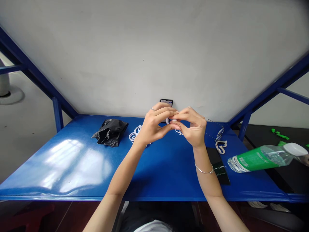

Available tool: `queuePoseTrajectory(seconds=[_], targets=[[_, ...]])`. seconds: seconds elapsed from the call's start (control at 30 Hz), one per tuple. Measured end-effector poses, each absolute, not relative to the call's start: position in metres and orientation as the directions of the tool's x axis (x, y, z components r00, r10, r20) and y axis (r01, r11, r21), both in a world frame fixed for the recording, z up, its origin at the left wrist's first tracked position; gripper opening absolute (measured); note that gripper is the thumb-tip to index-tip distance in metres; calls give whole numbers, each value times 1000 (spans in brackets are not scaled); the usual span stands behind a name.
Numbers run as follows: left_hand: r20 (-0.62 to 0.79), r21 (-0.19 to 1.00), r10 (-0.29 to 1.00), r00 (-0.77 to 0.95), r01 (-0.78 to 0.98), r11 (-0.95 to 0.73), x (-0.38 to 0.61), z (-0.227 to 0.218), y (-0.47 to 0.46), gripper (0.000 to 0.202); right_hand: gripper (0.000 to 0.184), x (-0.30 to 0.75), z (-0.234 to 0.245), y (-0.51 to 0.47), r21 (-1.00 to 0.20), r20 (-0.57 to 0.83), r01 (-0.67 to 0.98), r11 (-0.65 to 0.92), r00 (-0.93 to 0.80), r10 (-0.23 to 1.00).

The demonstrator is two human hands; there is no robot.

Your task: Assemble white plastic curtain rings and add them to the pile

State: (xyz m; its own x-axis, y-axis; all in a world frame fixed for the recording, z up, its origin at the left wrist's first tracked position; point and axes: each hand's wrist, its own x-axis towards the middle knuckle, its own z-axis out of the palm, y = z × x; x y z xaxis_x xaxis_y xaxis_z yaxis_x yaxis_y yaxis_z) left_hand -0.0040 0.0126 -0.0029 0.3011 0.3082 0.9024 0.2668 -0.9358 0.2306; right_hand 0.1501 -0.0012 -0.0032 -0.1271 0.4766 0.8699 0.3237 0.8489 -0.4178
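Observation:
My left hand (pixel 154 124) and my right hand (pixel 193 127) meet above the back of the blue table (pixel 72 161). Both pinch a small white ring-shaped piece (pixel 170 120) between their fingertips; most of it is hidden by the fingers. My left hand wears a ring, and a thin bangle circles my right wrist. A pile of white rings (pixel 135 132) lies on the table just below and left of my left hand. More white pieces (pixel 179 131) show under my right hand.
A crumpled black bag (pixel 111 131) lies at back left. A phone (pixel 166 102) leans on the grey wall. A white clip and thin wires (pixel 220 145), a dark flat card (pixel 218 164) and a tipped plastic bottle (pixel 263 158) lie at right.

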Motion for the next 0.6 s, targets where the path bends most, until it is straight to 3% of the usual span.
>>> queuePoseTrajectory(seconds=[0.4,0.6], targets=[[894,263,339,294,268,-927,-2,-4,12,33,5,151,-4,-1,-452,858,340,825,-88,506],[840,351,446,310,316,-881,-2,-7,13,49,7,149,-5,0,-551,818,275,788,-8,575]])
